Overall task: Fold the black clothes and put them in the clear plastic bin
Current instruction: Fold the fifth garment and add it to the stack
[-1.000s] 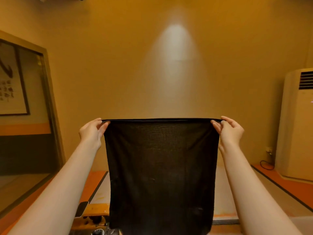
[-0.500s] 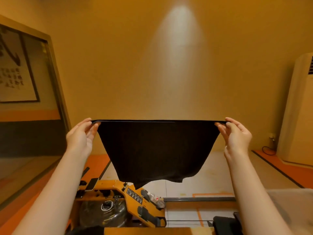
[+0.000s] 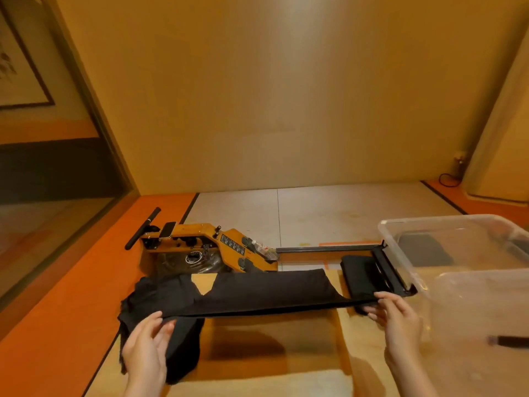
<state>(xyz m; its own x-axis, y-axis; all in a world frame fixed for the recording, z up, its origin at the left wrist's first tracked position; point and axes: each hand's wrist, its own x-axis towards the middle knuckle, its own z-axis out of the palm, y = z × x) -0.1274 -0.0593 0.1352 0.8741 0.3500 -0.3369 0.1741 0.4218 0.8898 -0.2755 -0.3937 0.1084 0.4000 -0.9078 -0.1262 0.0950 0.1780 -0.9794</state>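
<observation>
Fingers of the left hand and right hand are pinching opposite corners of the thin black fabric garment, stretching it taut for flat folding.

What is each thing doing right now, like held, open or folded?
Black cloth, stretched out flat between both hands.
Left hand, pinches the cloth's left corner.
Right hand, pinches the cloth's right corner.
Clear plastic bin, lid off, open at the top.
Dark folded piece, lying inside the bin.
Heap of black clothes, crumpled, not folded.
</observation>
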